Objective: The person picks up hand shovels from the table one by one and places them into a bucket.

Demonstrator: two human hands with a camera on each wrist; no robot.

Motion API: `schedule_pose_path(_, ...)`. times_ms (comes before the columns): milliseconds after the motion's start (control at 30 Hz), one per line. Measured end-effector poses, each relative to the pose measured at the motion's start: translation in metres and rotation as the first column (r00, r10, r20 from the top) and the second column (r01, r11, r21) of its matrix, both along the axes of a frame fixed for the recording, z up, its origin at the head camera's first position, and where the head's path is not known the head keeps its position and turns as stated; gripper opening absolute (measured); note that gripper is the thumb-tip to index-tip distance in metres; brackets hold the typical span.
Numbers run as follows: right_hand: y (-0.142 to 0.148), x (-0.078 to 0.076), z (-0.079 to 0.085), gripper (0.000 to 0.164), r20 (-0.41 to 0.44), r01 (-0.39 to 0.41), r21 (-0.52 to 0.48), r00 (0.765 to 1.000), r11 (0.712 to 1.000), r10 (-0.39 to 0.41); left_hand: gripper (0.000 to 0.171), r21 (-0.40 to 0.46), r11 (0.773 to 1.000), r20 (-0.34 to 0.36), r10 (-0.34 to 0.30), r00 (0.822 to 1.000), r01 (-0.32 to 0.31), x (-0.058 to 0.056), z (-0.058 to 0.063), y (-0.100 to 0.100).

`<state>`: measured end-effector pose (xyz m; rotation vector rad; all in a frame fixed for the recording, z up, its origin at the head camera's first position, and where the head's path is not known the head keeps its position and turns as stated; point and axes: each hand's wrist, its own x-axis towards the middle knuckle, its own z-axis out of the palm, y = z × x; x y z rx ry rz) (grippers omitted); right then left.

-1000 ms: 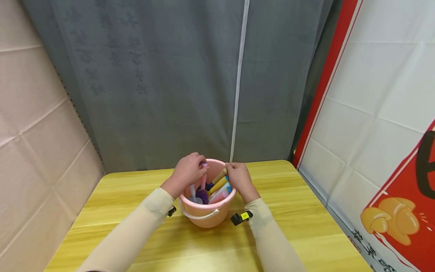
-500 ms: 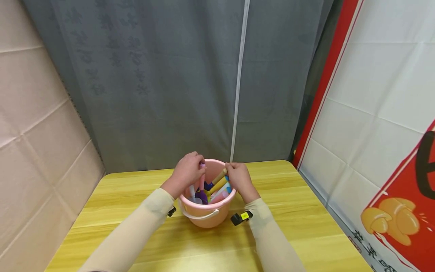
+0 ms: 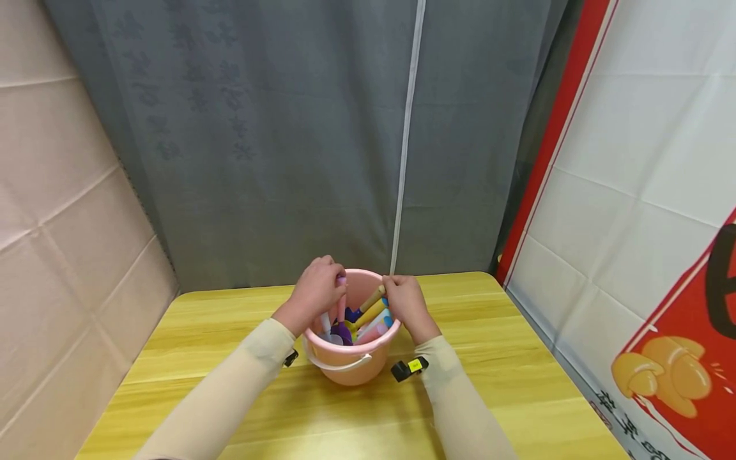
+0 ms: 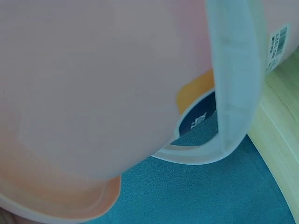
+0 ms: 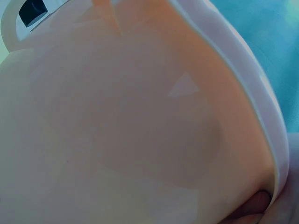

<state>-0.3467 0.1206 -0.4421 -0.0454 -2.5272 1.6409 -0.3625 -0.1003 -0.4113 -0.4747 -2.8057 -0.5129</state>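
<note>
A pink bucket stands on the table, filled with small colourful items. Over its left side my left hand pinches the upper end of a slim pink stick-like handle, which stands nearly upright inside; its lower end is hidden among the contents. On the opposite side, my right hand grips the bucket's rim. In the right wrist view a fingertip shows under that rim. The left wrist view holds mostly the bucket's wall and its white carrying handle.
Inside the bucket lie a purple piece, a wooden-handled item, a yellow stick and a pink piece. A grey curtain hangs behind the wooden table.
My left hand has shifted slightly left with the pink handle, which stands a little more upright. My right hand keeps its place on the rim.
</note>
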Motion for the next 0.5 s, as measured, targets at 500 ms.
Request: schedule_pose_path(500, -0.0045, -0.0045, 0.0025, 0.040, -0.023, -0.028, 0.040, 0.999, 0.999, 0.029, 0.027, 0.035, 0.999, 0.032, 0.031, 0.999, -0.033, 0.0017, 0.0031, -0.0080)
